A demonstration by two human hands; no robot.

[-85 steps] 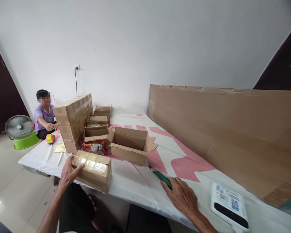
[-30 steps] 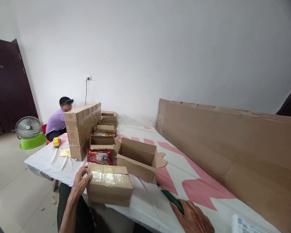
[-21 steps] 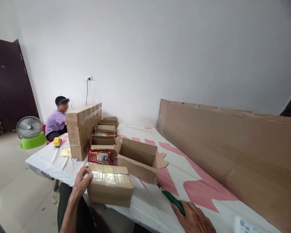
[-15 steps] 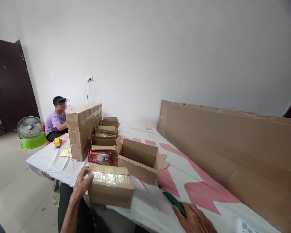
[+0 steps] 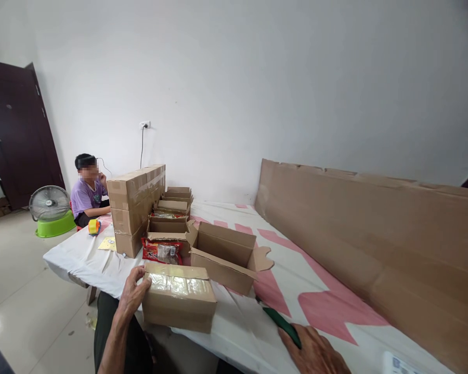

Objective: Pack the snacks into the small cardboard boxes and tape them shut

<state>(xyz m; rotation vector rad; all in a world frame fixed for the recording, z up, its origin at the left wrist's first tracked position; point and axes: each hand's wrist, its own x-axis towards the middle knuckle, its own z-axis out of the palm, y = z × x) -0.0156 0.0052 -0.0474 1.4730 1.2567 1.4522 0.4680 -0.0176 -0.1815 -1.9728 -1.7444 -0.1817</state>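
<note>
My left hand (image 5: 132,294) grips the near left end of a taped brown carton (image 5: 179,296) that lies on the front edge of the white and pink table cover (image 5: 296,280). My right hand (image 5: 315,353) rests low at the bottom edge, fingers wrapped over the green handle of a cutter (image 5: 281,322) lying on the cover. Just beyond the taped carton stands an open empty carton (image 5: 224,255) with its flaps out. A red snack packet (image 5: 161,251) lies to its left.
A stack of sealed cartons (image 5: 134,208) and a row of open cartons (image 5: 171,208) stand at the far left. A long cardboard sheet (image 5: 374,234) leans along the right. A person in purple (image 5: 88,192) sits at the far end beside a tape roll (image 5: 93,226). A fan (image 5: 47,205) stands on the floor.
My left hand turned the taped carton square to the table edge and kept hold of it. My view lifted and swung slightly. The seated person turned toward the table. My right hand stayed on the cutter.
</note>
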